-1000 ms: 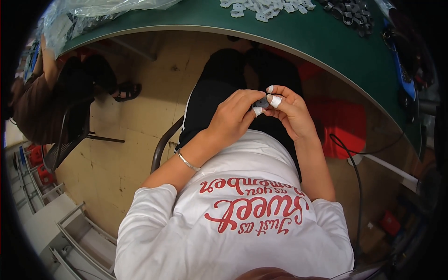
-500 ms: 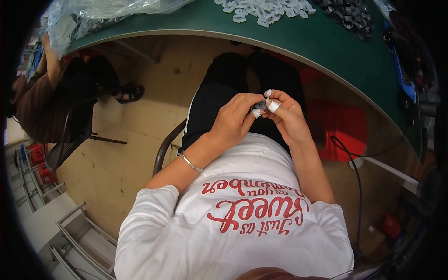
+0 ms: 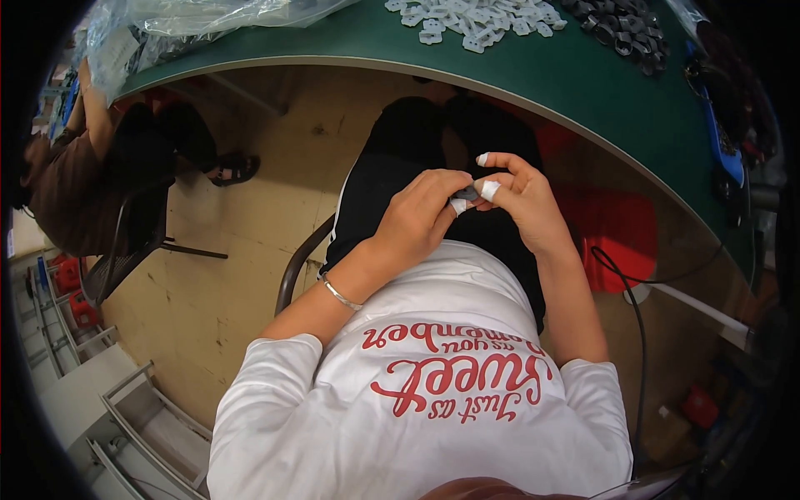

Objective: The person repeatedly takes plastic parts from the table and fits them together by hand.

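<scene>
Above my lap, my left hand [image 3: 423,202] pinches a small dark grey plastic piece [image 3: 466,193] between thumb and fingertips. White tape wraps the thumb. My right hand [image 3: 527,202] meets it from the right, its taped thumb bent against the piece and its taped index finger raised away. The other right fingers are curled behind and partly hidden. Most of the piece is covered by fingers, so its exact shape cannot be made out.
On the green table [image 3: 350,37] lie a pile of white plastic pieces [image 3: 479,23] and a pile of dark grey pieces [image 3: 625,33]. Clear plastic bags [image 3: 208,17], a blue tray [image 3: 723,142], a red stool [image 3: 612,242] and a black cable [image 3: 640,333] surround me. Another person [image 3: 79,183] sits left.
My right index finger has lifted off the piece and straightened, and the right hand has shifted slightly right. The left hand stays nearly in place with the grey piece.
</scene>
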A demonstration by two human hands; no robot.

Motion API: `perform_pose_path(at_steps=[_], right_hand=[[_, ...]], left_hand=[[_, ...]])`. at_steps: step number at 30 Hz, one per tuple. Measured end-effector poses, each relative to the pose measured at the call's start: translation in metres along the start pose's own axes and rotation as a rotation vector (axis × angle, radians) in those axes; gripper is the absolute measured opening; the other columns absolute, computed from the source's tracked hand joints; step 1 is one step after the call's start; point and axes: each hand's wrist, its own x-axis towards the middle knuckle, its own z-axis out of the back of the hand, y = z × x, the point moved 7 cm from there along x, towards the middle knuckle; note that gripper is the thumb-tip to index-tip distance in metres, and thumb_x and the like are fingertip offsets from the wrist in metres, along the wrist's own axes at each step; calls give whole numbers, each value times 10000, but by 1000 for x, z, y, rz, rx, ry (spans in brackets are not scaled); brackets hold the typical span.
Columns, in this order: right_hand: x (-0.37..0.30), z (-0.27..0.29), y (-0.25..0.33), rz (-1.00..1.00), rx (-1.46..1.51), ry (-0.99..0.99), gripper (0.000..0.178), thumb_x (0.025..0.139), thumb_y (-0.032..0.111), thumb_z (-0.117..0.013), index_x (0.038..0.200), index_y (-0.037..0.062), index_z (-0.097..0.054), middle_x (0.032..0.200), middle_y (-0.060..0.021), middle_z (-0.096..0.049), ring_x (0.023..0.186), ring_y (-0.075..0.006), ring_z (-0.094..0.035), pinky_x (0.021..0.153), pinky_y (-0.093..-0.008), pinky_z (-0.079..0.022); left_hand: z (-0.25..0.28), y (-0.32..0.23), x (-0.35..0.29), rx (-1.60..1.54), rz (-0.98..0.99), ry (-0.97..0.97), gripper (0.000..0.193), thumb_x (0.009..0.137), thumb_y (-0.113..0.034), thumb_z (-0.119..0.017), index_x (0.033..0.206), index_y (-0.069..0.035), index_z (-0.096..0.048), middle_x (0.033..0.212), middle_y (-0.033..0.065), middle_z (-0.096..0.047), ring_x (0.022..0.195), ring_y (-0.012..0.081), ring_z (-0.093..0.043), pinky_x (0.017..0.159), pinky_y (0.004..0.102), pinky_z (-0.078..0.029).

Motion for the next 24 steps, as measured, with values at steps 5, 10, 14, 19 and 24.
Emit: perform_pose_path(at_steps=[5, 10, 14, 19, 24], right_hand=[[-5, 7, 12, 76, 8, -37, 283, 898, 52, -569, 1162, -35, -520, 899, -106, -667, 814, -148, -645, 745, -259, -518], [-17, 21, 70, 368, -67, -127, 160, 913, 48, -570, 1055, -26, -586, 896, -92, -667, 812, -136, -637, 763, -262, -512], [-18, 39, 135, 595, -185, -314, 153, 910, 58, -578, 1040, -17, -607, 875, -87, -671, 823, -124, -628, 763, -244, -501], [36, 73, 180, 781, -479, -505, 221, 898, 89, -583, 1095, 5, -636, 949, -71, -685, 853, -128, -636, 790, -250, -490], [76, 95, 176, 730, -850, -538, 272, 864, 156, -612, 1113, 52, -643, 986, -104, -680, 877, -184, -644, 800, -294, -487]], left_hand=[[6, -6, 7, -12, -13, -37, 422, 730, 76, -702, 1119, -10, -563, 1054, 151, -639, 933, 299, -638, 781, 340, -535], [65, -17, 58, 121, -188, -222, 393, 712, 14, -753, 1076, -26, -612, 1029, 141, -648, 902, 291, -642, 787, 331, -530], [180, 0, 137, 464, -212, -575, 284, 863, -13, -621, 1146, -20, -610, 1042, 84, -650, 887, 114, -619, 800, 238, -496], [250, 0, 198, 500, -9, -677, 242, 920, -58, -554, 1134, 54, -572, 1028, 118, -649, 956, 168, -610, 863, 287, -466], [197, 16, 187, 228, 64, -600, 197, 889, -61, -600, 1060, 36, -606, 899, 74, -644, 849, 120, -594, 781, 241, -465]])
